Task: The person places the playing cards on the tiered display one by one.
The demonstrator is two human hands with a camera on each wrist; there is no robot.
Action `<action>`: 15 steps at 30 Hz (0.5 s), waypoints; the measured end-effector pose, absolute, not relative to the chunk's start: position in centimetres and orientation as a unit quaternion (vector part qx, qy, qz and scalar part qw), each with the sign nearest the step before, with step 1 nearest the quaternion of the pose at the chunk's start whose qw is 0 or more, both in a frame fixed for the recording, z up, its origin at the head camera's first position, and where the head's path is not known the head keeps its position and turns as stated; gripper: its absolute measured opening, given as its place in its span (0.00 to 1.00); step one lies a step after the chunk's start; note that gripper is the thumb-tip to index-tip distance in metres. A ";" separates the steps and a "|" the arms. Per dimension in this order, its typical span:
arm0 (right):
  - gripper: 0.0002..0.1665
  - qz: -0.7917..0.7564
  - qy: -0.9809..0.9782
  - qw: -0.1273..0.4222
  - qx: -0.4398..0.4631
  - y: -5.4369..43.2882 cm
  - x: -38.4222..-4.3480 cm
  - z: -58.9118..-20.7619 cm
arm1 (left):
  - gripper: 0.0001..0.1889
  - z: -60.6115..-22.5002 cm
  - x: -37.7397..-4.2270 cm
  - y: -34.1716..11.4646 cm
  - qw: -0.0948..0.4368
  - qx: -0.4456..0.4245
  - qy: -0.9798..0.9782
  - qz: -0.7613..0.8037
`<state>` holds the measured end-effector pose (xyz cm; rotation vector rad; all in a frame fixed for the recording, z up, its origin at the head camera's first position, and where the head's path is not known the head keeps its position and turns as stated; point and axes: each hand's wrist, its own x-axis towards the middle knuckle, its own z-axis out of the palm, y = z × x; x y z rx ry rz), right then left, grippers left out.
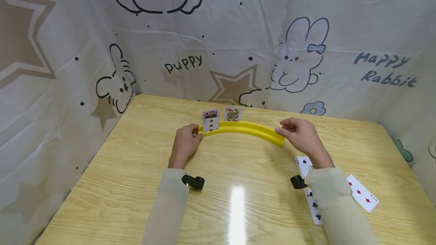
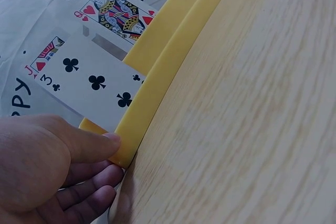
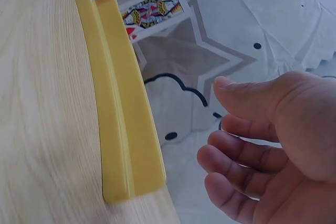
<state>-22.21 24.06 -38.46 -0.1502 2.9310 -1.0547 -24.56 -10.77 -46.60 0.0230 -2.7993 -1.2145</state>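
Yellow card holder (image 1: 252, 128): our left hand (image 1: 186, 140) pinched its left end, perhaps for steadiness.
Its groove propped up the three of clubs (image 2: 96, 83); our right hand (image 1: 301, 135), thumb and fingers parted, held nothing beside its right end. Table edge (image 1: 180, 101) ran near behind it; we had more room before it.

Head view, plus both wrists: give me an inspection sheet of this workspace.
Surface: wood-grain table, glare streak near the middle.
Job's things: yellow holder; 3 of clubs standing at its left end, jack behind it; queen of hearts past its far edge; loose cards by the right sleeve, partly covered.
Clutter: nothing seen.
Hands: left hand pinches the holder's left end; right hand, near the other end, holds nothing.
Cables: nothing seen.
Surroundings: printed cloth behind.
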 end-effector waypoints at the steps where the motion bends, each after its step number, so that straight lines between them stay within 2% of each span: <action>1: 0.26 -0.338 0.940 0.012 -0.047 24.3 -22.1 -38.5 | 0.17 -46.6 -24.6 -10.8 0.045 0.008 -0.916 -0.398; 15: 0.28 -0.328 0.944 0.012 -0.031 26.5 -20.5 -38.6 | 0.19 -46.5 -24.8 -10.7 0.033 0.011 -0.918 -0.395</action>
